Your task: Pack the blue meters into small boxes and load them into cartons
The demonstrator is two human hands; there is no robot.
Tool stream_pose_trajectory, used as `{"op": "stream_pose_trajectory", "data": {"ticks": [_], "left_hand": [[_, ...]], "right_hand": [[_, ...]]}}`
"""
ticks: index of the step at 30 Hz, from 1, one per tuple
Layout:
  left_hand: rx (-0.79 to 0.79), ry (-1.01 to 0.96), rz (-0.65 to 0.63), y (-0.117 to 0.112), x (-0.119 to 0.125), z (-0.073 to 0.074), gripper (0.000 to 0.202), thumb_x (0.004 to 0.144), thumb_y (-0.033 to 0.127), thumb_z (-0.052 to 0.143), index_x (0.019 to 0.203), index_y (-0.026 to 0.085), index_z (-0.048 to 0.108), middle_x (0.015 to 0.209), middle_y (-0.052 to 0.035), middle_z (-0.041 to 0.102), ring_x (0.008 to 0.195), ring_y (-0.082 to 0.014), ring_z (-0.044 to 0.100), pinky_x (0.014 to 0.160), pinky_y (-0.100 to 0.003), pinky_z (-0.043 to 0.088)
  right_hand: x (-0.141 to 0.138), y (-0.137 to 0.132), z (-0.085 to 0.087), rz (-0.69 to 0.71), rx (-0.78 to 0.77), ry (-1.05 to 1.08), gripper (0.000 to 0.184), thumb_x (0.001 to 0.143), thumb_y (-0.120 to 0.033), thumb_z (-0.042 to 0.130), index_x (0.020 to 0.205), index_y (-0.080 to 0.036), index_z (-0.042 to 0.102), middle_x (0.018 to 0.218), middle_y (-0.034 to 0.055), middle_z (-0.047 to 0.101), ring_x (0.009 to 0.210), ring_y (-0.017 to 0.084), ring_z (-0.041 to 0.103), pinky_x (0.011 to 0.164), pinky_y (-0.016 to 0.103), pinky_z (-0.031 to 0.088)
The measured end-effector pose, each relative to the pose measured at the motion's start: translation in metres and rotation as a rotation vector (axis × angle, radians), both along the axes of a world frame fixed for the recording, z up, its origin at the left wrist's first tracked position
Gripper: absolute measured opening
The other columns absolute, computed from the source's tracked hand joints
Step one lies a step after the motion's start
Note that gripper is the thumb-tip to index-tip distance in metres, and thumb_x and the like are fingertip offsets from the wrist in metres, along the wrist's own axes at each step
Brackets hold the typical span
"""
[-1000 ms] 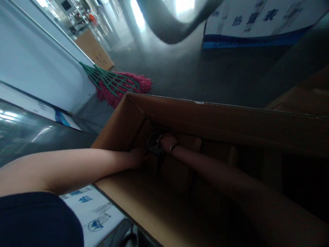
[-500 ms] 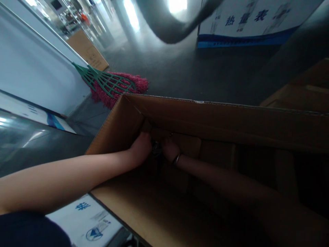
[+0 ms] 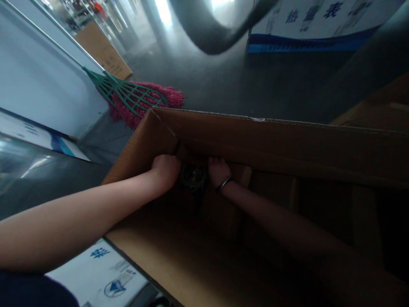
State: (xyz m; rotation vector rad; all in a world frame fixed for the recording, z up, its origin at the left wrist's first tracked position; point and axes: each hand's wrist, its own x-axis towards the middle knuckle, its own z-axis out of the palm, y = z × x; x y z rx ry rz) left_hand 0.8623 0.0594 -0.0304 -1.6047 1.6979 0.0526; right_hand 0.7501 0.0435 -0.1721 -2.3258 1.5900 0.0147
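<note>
Both my arms reach deep into a large open cardboard box (image 3: 275,136). My left hand (image 3: 165,169) is closed near the box's far left corner, beside a dark coil of cable (image 3: 193,178). My right hand (image 3: 219,170), with a band on the wrist, is closed on the other side of that coil. Each hand seems to grip the coil, but the box interior is dark and the fingers are partly hidden. Smaller brown boxes (image 3: 230,213) line the bottom under my right forearm.
A red mop with a green frame (image 3: 137,99) lies on the grey floor beyond the box. A white wall runs along the left. A blue-and-white printed board (image 3: 319,25) stands at the back right, another printed sheet (image 3: 105,273) lies by my left elbow. More cardboard (image 3: 383,111) sits on the right.
Both hands have risen toward the box's far wall and moved apart, with the dark coil between them. The view has shifted slightly.
</note>
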Motion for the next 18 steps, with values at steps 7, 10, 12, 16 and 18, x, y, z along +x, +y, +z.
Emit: {"op": "stream_pose_trajectory", "data": {"ticks": [7,10,12,16,18], "left_hand": [[0.066,0.048,-0.081,0.0,0.006,-0.007,0.025,0.079,0.008,0.043,0.087,0.008,0.067,0.086,-0.0179,0.067,0.084,-0.0292,0.064,0.064,-0.034,0.051],[0.106,0.064,-0.064,-0.004,0.011,-0.007,0.025,0.08,0.015,0.045,0.091,0.009,0.066,0.089,-0.0175,0.066,0.087,-0.0292,0.063,0.067,-0.035,0.051],[0.134,0.066,-0.047,-0.006,0.014,-0.007,0.025,0.08,0.019,0.046,0.092,0.01,0.066,0.09,-0.0167,0.066,0.088,-0.0285,0.062,0.068,-0.034,0.051],[0.172,0.083,-0.062,-0.009,0.018,-0.011,0.026,0.079,0.024,0.047,0.091,0.012,0.067,0.089,-0.0157,0.067,0.087,-0.0266,0.063,0.069,-0.029,0.05],[0.17,0.09,-0.063,-0.01,0.018,-0.012,0.028,0.079,0.024,0.046,0.092,0.011,0.067,0.088,-0.0161,0.067,0.087,-0.0261,0.063,0.069,-0.029,0.049]], "right_hand": [[0.007,0.002,0.007,-0.04,0.135,0.014,0.034,0.085,-0.005,0.027,0.1,-0.003,0.057,0.099,0.024,0.058,0.093,0.027,0.057,0.07,0.035,0.045],[0.014,0.02,0.006,0.139,0.227,-0.077,0.027,0.086,-0.014,0.037,0.1,-0.009,0.06,0.095,0.0159,0.062,0.086,0.02,0.06,0.067,0.026,0.046],[0.019,0.034,0.003,0.289,0.287,-0.149,0.023,0.085,-0.022,0.046,0.099,-0.015,0.062,0.093,0.009,0.064,0.084,0.014,0.06,0.069,0.021,0.045],[0.02,0.046,-0.003,0.414,0.155,-0.286,0.031,0.086,-0.033,0.043,0.099,-0.014,0.064,0.105,0.0116,0.06,0.103,0.02,0.051,0.093,0.033,0.036],[0.017,0.047,-0.004,0.489,-0.017,-0.365,0.045,0.082,-0.045,0.047,0.11,-0.012,0.059,0.117,0.0156,0.052,0.113,0.026,0.042,0.101,0.044,0.026]]}}
